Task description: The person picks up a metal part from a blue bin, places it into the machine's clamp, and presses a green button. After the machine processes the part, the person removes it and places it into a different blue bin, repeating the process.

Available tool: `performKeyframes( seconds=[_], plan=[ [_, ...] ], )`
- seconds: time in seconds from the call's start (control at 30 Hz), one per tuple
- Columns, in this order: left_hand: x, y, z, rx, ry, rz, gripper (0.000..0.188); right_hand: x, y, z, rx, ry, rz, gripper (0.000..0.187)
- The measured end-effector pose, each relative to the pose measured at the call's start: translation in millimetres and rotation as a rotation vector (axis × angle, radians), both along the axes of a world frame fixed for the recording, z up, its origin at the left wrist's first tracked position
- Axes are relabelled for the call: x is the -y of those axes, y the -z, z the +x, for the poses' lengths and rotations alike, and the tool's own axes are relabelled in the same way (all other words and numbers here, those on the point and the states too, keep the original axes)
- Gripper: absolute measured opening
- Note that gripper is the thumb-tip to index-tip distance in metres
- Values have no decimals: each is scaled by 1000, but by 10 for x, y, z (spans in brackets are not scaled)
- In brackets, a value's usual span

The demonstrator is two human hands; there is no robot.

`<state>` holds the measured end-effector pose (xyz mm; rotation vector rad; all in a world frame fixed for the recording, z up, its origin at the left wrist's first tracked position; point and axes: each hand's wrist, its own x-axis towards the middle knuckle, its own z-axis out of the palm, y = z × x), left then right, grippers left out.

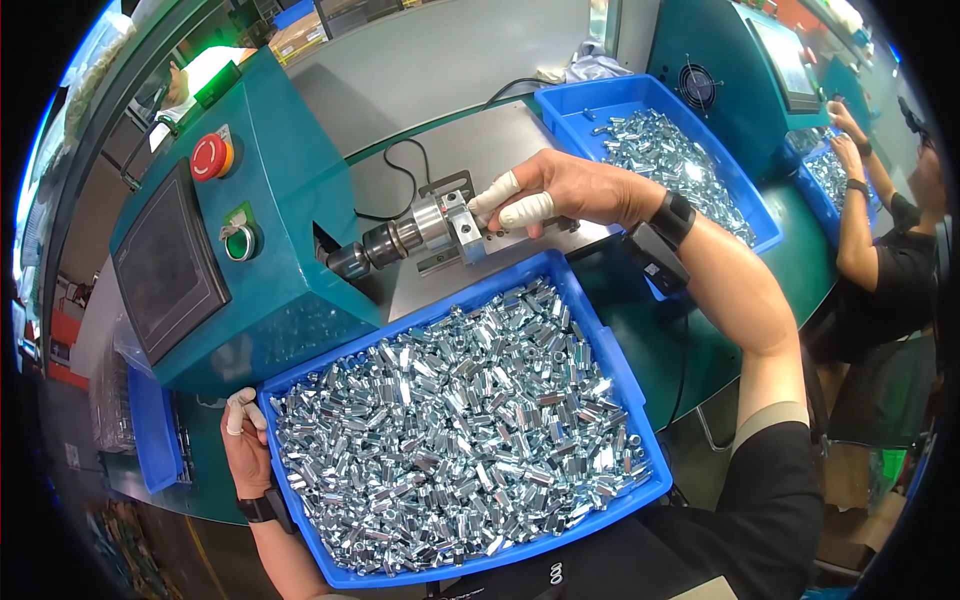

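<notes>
My right hand (pixel 580 190) reaches over the metal fixture (pixel 465 228) of a bench machine. White covers wrap its thumb and a finger, whose tips bend together at the fixture's right side; whatever lies between them is hidden. Facing the fixture from the left is a round steel chuck (pixel 390 243). My left hand (pixel 247 445), also with white-covered fingers, is curled beside the left rim of a large blue tray (pixel 655 480). I cannot make out what those fingers hold. Shiny hexagonal metal sleeves (pixel 450 430) fill this tray.
At left stands the green machine housing (pixel 270 130) with a dark screen (pixel 170 265) and a red stop button (pixel 209 157). Another blue tray (pixel 755 215) of metal parts lies behind my right arm. A co-worker (pixel 890 210) works at a similar machine far right.
</notes>
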<state>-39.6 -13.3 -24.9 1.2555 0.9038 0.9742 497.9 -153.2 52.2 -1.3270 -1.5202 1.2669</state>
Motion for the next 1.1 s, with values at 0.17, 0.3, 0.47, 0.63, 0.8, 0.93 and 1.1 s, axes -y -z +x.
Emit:
performKeyframes(
  seconds=[0.17, 0.3, 0.47, 0.63, 0.8, 0.93, 1.1],
  plan=[
    [1, 21, -27, 20, 26, 11, 32, 40, -27, -48, 10, 145, -58, 39],
    [-42, 42, -67, 6, 27, 4, 31, 60, -36, 29, -52, 390, -118, 37],
    [-31, 42, -57, -15, 21, 24, 33, -8, -194, -226, 297, 554, -117, 39],
    [-54, 41, -52, -10, 27, 20, 32, -109, -131, -432, 1073, 486, 290, 46],
    [-14, 46, -58, -11, 28, 19, 32, -52, -316, -413, 1120, 509, 293, 48],
    [14, 39, -68, -1, 19, -16, 32, 171, -461, -114, 1114, 651, 243, 44],
    [-22, -4, -14, 3, 56, 9, 33, 680, -445, 590, 1456, 832, 112, 42]
  ],
)
